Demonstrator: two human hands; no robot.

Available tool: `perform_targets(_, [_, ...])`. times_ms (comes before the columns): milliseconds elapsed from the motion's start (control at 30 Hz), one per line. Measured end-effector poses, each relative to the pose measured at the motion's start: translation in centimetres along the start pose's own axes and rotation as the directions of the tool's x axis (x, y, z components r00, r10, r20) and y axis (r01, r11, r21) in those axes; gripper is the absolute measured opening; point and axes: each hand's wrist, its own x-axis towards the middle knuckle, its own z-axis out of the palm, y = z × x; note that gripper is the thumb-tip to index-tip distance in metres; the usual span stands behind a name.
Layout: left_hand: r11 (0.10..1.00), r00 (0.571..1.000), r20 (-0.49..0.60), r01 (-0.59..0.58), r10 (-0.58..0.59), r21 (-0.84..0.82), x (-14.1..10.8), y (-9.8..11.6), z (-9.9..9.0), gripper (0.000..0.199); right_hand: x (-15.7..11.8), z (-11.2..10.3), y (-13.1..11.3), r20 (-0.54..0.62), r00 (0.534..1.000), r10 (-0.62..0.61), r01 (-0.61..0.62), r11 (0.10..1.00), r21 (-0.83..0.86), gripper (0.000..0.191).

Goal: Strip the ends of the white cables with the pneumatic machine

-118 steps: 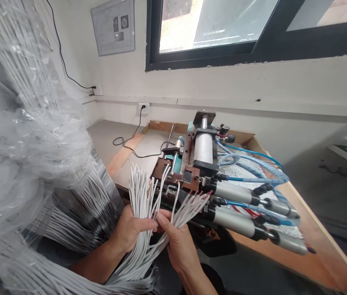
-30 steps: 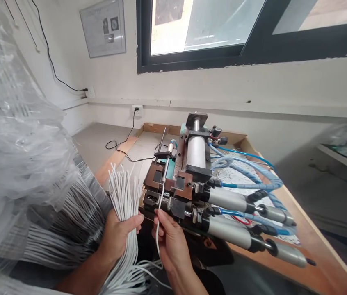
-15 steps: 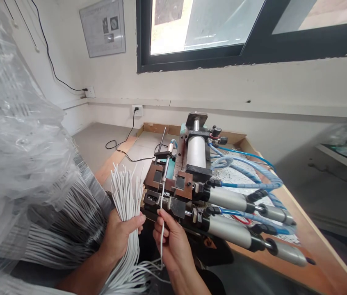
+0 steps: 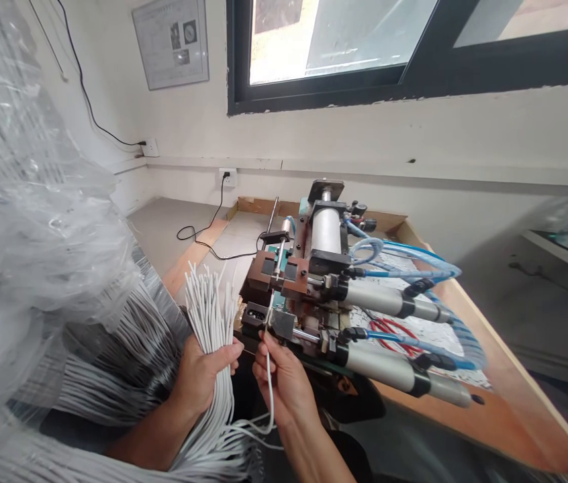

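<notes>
My left hand [image 4: 208, 369] is wrapped round a bundle of white cables [image 4: 209, 315], whose cut ends point upward. Just to its right, my right hand [image 4: 280, 376] pinches a single white cable [image 4: 270, 382] between thumb and fingers. The upper part of that cable runs into the pneumatic machine [image 4: 284, 268], between its front blocks and up to the brown jaws [image 4: 294, 276]. The lower part curves down toward the other cables below my hands.
Plastic-wrapped cable bundles [image 4: 37, 268] fill the left side. Silver cylinders [image 4: 385, 369] with blue hoses [image 4: 430, 268] reach right over a wooden-edged tray [image 4: 505, 349]. A black cord [image 4: 223, 257] lies behind on the table, under a window.
The machine's brown jaw section has slid back, away from the front blocks, and its jaws have closed together. The view has shifted slightly. Both hands keep their hold.
</notes>
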Motion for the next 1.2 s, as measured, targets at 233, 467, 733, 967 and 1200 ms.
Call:
perform_targets(233, [1.0, 1.0, 0.011, 0.007, -0.007, -0.02, -0.2, 0.6, -0.3, 0.012, -1.5, -3.4, 1.5, 0.098, 0.983, -0.152, 0.181, 0.861, -0.475, 0.022])
perform_targets(467, [1.0, 0.998, 0.066, -0.014, 0.013, 0.016, -1.3, 0.0, -0.5, 0.012, -5.1, -6.0, 2.2, 0.262, 0.939, -0.221, 0.342, 0.539, -0.77, 0.021])
perform_targets(733, [0.983, 0.995, 0.011, -0.098, 0.098, 0.156, -2.5, -0.4, -0.9, 0.009, -7.1, -7.1, 2.4, 0.476, 0.854, -0.209, 0.52, 0.319, -0.793, 0.018])
perform_targets(967, [0.981, 0.978, -0.103, -0.172, 0.181, 0.087, -0.8, 0.4, -0.8, 0.008, -7.5, -7.7, 1.7, 0.402, 0.863, -0.306, 0.495, 0.356, -0.793, 0.022])
perform_targets(1200, [0.997, 0.998, -0.029, -0.055, 0.056, 0.048, -0.3, 0.4, -0.7, 0.01, -3.2, -2.9, 1.2, 0.11, 0.952, -0.287, 0.306, 0.861, -0.405, 0.024])
